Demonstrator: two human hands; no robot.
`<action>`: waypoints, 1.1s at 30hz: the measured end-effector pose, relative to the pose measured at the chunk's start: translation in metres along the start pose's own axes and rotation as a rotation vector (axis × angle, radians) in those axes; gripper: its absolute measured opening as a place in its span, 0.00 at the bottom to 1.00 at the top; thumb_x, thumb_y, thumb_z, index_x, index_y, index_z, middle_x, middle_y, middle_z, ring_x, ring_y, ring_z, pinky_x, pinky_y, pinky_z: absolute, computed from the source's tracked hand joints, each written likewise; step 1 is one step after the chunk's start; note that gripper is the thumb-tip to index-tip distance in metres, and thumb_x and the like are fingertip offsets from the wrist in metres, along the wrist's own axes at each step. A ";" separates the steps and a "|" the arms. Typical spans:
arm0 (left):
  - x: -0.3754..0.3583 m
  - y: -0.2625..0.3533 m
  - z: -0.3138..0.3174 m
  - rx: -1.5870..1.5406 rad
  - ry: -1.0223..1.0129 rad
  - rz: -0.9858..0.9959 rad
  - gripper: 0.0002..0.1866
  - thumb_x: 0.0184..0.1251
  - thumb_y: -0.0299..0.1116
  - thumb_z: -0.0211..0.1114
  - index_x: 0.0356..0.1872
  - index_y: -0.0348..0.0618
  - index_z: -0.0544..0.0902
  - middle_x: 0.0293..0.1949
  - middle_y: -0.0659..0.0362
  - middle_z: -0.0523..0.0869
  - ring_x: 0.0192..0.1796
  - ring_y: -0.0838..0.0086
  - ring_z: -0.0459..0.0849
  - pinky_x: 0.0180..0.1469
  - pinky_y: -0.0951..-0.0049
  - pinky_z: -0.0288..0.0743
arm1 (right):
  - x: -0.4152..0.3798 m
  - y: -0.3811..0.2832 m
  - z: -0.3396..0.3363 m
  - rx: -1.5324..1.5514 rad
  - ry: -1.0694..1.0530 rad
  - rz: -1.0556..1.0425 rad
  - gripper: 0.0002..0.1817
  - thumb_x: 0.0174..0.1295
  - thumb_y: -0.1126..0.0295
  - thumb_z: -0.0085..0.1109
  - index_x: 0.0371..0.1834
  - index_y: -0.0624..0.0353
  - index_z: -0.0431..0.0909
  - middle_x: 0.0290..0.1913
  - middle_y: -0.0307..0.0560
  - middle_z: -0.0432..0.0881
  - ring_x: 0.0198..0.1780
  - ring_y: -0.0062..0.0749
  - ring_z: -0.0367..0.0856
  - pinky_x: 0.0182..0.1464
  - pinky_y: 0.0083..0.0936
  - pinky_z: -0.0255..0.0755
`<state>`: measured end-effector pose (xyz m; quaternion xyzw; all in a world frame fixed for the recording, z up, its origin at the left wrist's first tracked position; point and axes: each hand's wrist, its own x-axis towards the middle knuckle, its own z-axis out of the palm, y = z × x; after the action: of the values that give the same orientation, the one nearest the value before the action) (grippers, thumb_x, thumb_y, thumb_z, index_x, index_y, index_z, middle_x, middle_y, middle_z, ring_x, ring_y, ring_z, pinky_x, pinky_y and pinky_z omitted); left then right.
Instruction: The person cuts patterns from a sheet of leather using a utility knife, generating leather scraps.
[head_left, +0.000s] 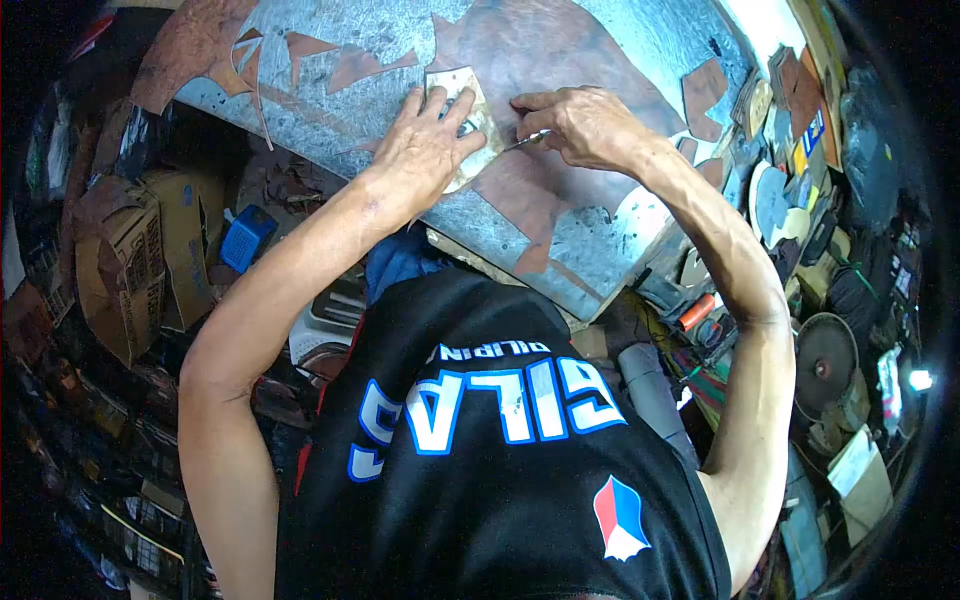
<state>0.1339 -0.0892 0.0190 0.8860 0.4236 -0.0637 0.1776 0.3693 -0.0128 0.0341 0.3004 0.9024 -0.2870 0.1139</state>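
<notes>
A large brown sheet of leather (590, 75) lies on the metal-topped table. On it rests a pale, stained template (455, 82), which my left hand (425, 145) presses down with spread fingers. My right hand (590, 125) is closed around a slim knife (530, 138), its grip mostly hidden in the fingers. The knife's tip points left and meets the leather close to the template's right edge. Irregular leather offcuts (365, 68) lie to the left of the template.
The metal tabletop (570, 250) has its near edge close to my body. More leather scraps (705, 92) and stacked flat pieces (770, 200) crowd the right side. Cardboard boxes (125, 265) and a blue plastic basket (247, 238) stand lower at left. An orange cylinder (696, 312) lies at right.
</notes>
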 end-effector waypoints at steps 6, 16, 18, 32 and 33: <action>0.001 0.000 -0.001 -0.004 -0.018 -0.006 0.25 0.56 0.25 0.67 0.58 0.53 0.81 0.72 0.46 0.67 0.71 0.48 0.66 0.75 0.48 0.57 | 0.002 0.003 -0.002 -0.010 0.001 -0.018 0.12 0.56 0.72 0.65 0.44 0.50 0.87 0.61 0.39 0.83 0.55 0.41 0.84 0.54 0.38 0.79; -0.005 0.003 0.003 -0.042 0.001 -0.066 0.26 0.54 0.25 0.68 0.58 0.47 0.78 0.73 0.45 0.64 0.74 0.46 0.63 0.75 0.48 0.58 | 0.005 -0.015 -0.008 0.266 0.241 0.152 0.13 0.63 0.70 0.59 0.51 0.56 0.84 0.48 0.49 0.86 0.47 0.50 0.86 0.49 0.40 0.79; -0.004 0.002 0.005 -0.036 0.008 -0.087 0.26 0.54 0.26 0.68 0.58 0.47 0.78 0.73 0.46 0.65 0.74 0.46 0.62 0.75 0.47 0.56 | 0.024 -0.017 0.001 0.270 0.367 0.127 0.14 0.65 0.69 0.59 0.51 0.57 0.84 0.46 0.51 0.87 0.45 0.51 0.86 0.46 0.40 0.79; -0.001 0.002 0.000 -0.045 -0.045 -0.117 0.24 0.58 0.30 0.66 0.59 0.46 0.78 0.72 0.49 0.67 0.75 0.45 0.59 0.76 0.42 0.49 | 0.078 -0.009 0.001 0.168 0.367 -0.048 0.14 0.63 0.68 0.61 0.50 0.54 0.84 0.42 0.52 0.86 0.43 0.52 0.85 0.44 0.42 0.79; -0.001 0.002 0.000 -0.047 -0.046 -0.118 0.24 0.58 0.30 0.66 0.59 0.46 0.78 0.72 0.49 0.67 0.75 0.45 0.59 0.76 0.42 0.49 | 0.078 -0.010 0.000 0.149 0.360 -0.045 0.14 0.63 0.68 0.61 0.51 0.54 0.84 0.42 0.51 0.86 0.43 0.52 0.85 0.44 0.43 0.79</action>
<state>0.1347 -0.0914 0.0195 0.8534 0.4723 -0.0843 0.2037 0.3016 0.0179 0.0091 0.3343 0.8909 -0.2973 -0.0781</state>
